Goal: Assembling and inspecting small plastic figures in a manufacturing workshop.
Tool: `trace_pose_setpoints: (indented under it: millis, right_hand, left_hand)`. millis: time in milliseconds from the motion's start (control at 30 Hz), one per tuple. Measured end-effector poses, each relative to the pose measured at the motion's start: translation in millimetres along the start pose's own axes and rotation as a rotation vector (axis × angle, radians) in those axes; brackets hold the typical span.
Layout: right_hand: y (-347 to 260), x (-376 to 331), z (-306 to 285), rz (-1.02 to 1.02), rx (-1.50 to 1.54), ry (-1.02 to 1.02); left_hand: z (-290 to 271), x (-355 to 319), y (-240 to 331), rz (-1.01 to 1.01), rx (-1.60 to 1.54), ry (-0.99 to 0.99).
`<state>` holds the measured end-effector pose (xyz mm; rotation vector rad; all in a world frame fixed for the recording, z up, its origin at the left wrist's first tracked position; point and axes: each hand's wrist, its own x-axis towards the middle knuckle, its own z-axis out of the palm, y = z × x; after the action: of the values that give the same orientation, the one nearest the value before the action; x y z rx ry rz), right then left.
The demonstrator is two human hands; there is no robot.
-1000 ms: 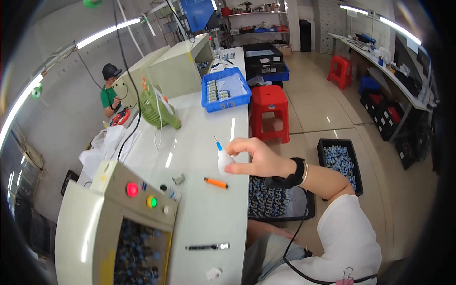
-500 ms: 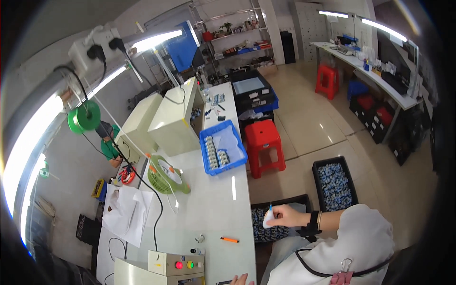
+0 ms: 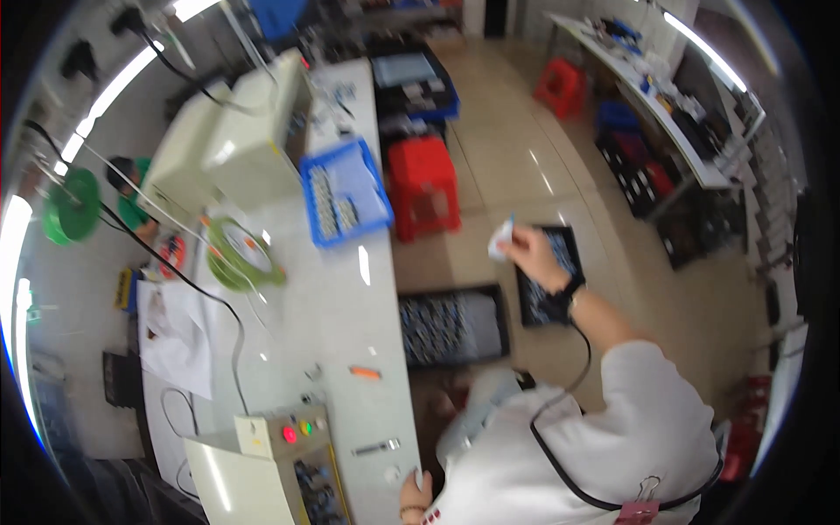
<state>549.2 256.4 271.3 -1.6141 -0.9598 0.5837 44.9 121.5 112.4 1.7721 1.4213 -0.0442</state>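
Note:
My right hand is raised out to the right, over the floor, and holds a small white squeeze bottle with a thin blue tip pointing up. A black band sits on that wrist. Below it on the floor lies a black tray of small parts. My left hand shows only partly at the lower edge, resting at the front edge of the white workbench, close to a small white piece and a black pen. Its fingers are mostly hidden.
On the bench: a beige control box with red and green buttons, an orange piece, papers, a green wire spool, a blue bin, a beige machine. A red stool and another black tray stand alongside. Another person in green sits far left.
My right hand has carried the bottle from above the bench out to the right over the floor trays. The view has swung and lifted. My left hand has come to the bench edge.

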Motion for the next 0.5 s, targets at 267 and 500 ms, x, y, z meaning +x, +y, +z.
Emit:
trace_pose_setpoints:
  millis: [267,500]
  right_hand:
    - [20,-116,-32,0.019,-0.499,0.167]
    - [105,-312,-127,0.49,-0.664,0.466]
  left_hand:
    - [-28,-20,-2,0.062,-0.087,-0.423]
    - [-39,-4,-21,0.327,-0.03,-0.671]
